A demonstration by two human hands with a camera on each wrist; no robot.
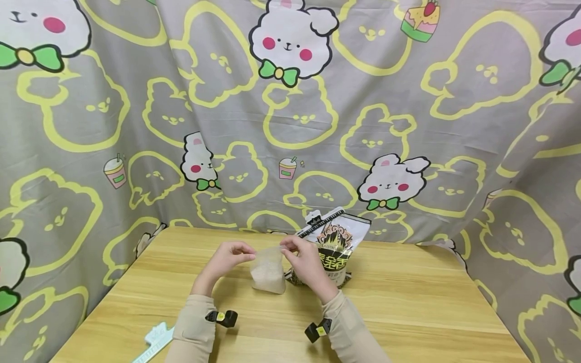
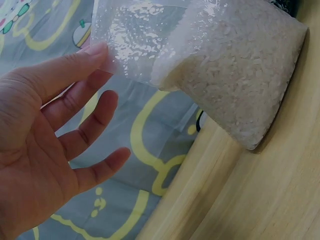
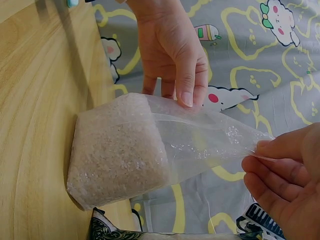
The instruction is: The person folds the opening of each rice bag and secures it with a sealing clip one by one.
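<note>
A clear plastic bag of rice (image 1: 268, 276) stands on the table in front of me, its lower part filled with white grains and its upper part loose. My left hand (image 1: 229, 257) pinches one upper edge between thumb and index finger; in the left wrist view the other fingers of this hand (image 2: 55, 120) are spread and loosely bent. With thumb and fingertips, my right hand (image 1: 310, 262) pinches the opposite top corner. In the right wrist view the see-through top of the rice bag (image 3: 120, 150) is stretched towards the right hand (image 3: 292, 175).
Just behind my right hand stands a printed white and black pouch (image 1: 342, 237), with a black and white sealing clip (image 1: 322, 223) across its top. A pale blue sealing clip (image 1: 156, 340) lies at the table's front left. Patterned cloth (image 1: 290, 126) hangs around the wooden table (image 1: 408, 297).
</note>
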